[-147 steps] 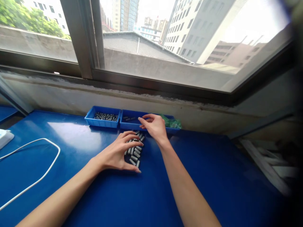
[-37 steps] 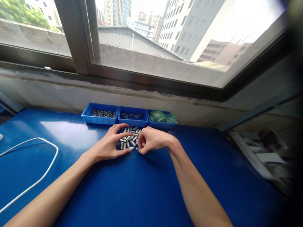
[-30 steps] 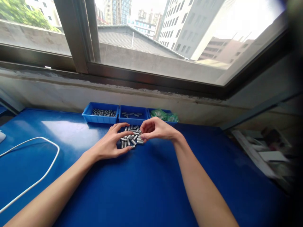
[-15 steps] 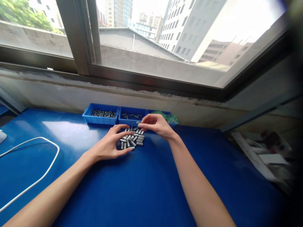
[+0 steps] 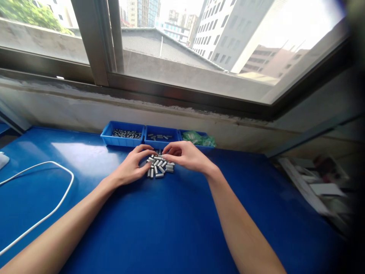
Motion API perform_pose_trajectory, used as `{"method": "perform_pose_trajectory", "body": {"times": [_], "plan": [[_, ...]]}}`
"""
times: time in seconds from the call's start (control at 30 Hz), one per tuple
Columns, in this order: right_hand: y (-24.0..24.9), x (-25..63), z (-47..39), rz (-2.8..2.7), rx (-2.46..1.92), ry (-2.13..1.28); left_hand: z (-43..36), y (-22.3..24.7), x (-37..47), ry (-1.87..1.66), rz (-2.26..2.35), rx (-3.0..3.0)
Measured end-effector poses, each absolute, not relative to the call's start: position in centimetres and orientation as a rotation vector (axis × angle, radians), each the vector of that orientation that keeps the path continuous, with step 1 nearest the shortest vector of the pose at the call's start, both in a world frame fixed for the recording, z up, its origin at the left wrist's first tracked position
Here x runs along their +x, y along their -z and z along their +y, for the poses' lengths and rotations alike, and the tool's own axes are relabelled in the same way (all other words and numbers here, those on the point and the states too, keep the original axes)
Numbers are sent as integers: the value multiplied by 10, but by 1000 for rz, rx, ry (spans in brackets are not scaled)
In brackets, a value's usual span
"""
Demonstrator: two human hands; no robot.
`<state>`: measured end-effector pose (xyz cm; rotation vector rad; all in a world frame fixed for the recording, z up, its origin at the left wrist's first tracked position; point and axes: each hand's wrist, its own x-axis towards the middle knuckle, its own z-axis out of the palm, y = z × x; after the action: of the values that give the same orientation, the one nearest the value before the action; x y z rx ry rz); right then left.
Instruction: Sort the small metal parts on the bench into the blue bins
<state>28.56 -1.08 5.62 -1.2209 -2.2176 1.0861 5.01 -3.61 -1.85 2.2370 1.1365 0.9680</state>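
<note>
A pile of short silvery metal cylinders [image 5: 161, 164] lies on the blue tabletop between my hands. My left hand [image 5: 134, 163] curves around the pile's left side, its thumb and fingers apart, fingertips at the pieces. From the right, my right hand [image 5: 188, 156] reaches to the top of the pile with thumb and index finger close together. Whatever is between those fingertips is too small to make out. Just behind the pile, a blue bin [image 5: 162, 143] holds several similar metal pieces.
To the left stands a blue bin [image 5: 122, 142] of small dark metal parts. Another bin on the right holds green plastic bags [image 5: 196, 137]. A white cable [image 5: 61, 198] curves across the table's left. Behind runs a wall below the window [image 5: 185, 76].
My right hand has come down and left onto the pile; the metal cylinder seen in its fingertips no longer shows clearly. My left thumb has drawn in from the pile's front edge.
</note>
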Motion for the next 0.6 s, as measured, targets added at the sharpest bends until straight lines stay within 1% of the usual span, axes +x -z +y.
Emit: {"method": "perform_pose_trajectory", "body": {"times": [0.1, 0.27, 0.37, 0.5, 0.6], "plan": [[-43, 286, -24, -2291, -1204, -917, -35, 20, 50, -977, 1133, 2262], [-14, 291, -40, -2532, -892, -495, -35, 23, 50, -995, 1107, 2297], [1, 289, -45, -2586, -787, -298, -35, 24, 50, -985, 1099, 2315], [14, 283, -47, -2546, -748, -182, -35, 22, 50, -990, 1097, 2321], [17, 282, -48, -2440, -777, -192, -34, 19, 48, -1017, 1084, 2279]]}}
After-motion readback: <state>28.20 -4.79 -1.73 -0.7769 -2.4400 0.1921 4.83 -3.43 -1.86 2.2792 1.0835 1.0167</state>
